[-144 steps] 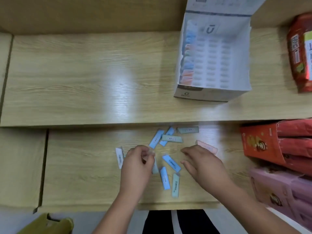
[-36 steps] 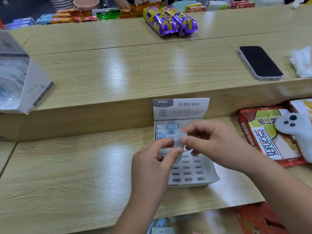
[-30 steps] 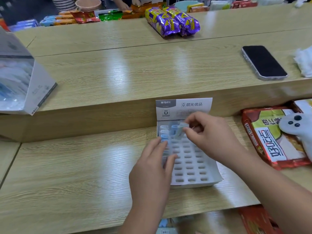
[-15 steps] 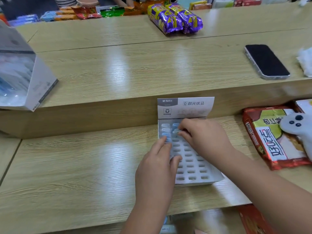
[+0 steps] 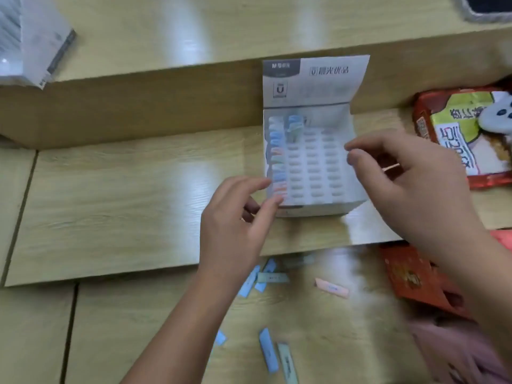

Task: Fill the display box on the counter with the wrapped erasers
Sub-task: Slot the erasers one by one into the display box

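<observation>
A stepped counter [image 5: 124, 189] of pale wood fills the view, all of it a little blurred. On the top step at far left stands a grey-white carton [image 5: 41, 45], cut off by the frame edge, its print unreadable. On the lowest step lie loose wrapped erasers [image 5: 273, 277], blue, green and one pink; the forearm partly covers one blue one.

The left hand [image 5: 235, 225] hovers at the near left corner of the display box [image 5: 318, 210], its fingers loosely bent and spread, holding nothing. The box sits on the middle step with its lid flap standing up against the riser behind. Its far-left column is full of standing erasers [image 5: 277, 162], a few more stand at the top of the next column, and the other slots show bare.

The right hand [image 5: 410, 184] hangs over the box's right edge, hiding that wall. Its thumb and forefinger tips are close together but apart, with no eraser between them.

Further right lies a red snack packet [image 5: 454, 139] with a white soft toy [image 5: 496, 115] on it, the toy cut off. Below is a red carton [image 5: 415, 278], partly behind the right arm. Only a dark phone [image 5: 487, 6] corner shows at top right.
</observation>
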`<state>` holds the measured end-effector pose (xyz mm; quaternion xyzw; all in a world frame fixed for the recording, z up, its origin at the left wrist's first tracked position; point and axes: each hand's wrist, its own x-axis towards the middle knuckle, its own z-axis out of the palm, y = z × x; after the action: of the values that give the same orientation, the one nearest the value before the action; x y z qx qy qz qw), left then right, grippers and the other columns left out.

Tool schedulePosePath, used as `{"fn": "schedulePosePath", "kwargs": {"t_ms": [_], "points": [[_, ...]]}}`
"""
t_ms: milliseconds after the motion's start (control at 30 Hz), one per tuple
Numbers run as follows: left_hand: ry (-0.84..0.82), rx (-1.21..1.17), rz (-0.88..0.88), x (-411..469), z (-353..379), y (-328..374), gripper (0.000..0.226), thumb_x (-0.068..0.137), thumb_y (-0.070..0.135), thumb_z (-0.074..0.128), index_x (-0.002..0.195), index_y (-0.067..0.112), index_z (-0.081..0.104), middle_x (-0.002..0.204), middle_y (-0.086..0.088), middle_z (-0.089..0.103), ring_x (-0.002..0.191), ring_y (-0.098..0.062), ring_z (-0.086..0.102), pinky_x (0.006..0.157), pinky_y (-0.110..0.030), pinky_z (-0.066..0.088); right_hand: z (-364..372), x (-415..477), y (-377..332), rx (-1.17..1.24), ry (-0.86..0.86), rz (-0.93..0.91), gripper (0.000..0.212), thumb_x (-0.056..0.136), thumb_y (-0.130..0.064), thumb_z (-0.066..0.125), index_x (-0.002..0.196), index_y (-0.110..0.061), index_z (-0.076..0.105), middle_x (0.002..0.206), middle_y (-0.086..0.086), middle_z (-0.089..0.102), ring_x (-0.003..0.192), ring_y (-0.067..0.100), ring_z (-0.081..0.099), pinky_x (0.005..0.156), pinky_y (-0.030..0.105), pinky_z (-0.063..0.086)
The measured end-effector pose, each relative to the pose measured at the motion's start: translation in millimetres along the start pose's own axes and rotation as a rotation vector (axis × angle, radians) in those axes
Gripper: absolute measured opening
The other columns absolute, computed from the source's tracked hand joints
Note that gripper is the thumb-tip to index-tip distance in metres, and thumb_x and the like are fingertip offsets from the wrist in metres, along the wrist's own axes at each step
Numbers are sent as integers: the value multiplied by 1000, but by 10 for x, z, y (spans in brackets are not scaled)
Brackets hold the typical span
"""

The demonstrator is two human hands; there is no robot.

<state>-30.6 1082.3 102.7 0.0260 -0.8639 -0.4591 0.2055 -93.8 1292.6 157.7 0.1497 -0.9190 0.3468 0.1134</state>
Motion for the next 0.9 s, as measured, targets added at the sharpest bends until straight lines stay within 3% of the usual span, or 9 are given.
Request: {"fn": "schedulePosePath", "kwargs": {"t_ms": [133,233,300,367,433,500,700,900], "points": [[-10,13,52,-377,11,-122,12,89,14,73,100,7,73,81,-1,67,64,-17,59,63,-29,51,120,-642,-27,92,23,-56,13,92,-17,59,94,-17,72,75,0,63,68,12,53,67,21,41],[-4,31,72,-692,45,-203,6,92,19,70,96,13,71,78,2,65,66,-10,55,62,-23,48,339,-1071,15,157,-1,-75,13,92,-15,58,91,-15,71,73,-1,61,65,14,52,65,22,41],[-33,80,89,-941,72,-329,3,95,22,66,94,20,66,77,4,64,66,-4,52,62,-19,46,548,-1320,89,153,-98,-59,12,93,-21,58,92,-20,69,74,-6,61,65,11,53,62,30,46],[-99,209,100,-1180,113,-535,10,96,23,64,90,17,69,77,2,66,65,-9,57,60,-26,50,772,-1492,219,77,-264,7,15,92,-26,56,96,-24,70,79,-6,64,71,12,57,63,37,50],[-196,377,92,-1361,181,-745,19,94,26,64,90,11,75,83,-5,71,69,-23,67,59,-36,54,1006,-1572,390,-66,-450,78,23,92,-30,53,108,-25,70,96,-4,69,90,20,63,76,40,52],[-291,521,79,-1424,272,-872,21,89,27,68,98,10,77,93,-9,73,77,-31,69,62,-37,56,1230,-1586,556,-233,-550,75,29,93,-30,54,119,-26,66,110,-2,68,104,25,59,86,38,49],[-585,687,117,-1288,581,-980,24,78,28,81,97,15,76,94,-7,71,80,-31,67,64,-37,53,1572,-1634,674,-479,-467,19,18,81,-23,70,99,-22,71,86,2,67,85,27,63,58,31,49],[-652,717,73,-1352,645,-1004,19,86,31,74,92,13,77,98,-8,67,88,-30,65,65,-38,53,1635,-1729,742,-574,-452,-4,22,71,-27,82,90,-19,72,87,7,64,78,29,62,49,29,45]]}}
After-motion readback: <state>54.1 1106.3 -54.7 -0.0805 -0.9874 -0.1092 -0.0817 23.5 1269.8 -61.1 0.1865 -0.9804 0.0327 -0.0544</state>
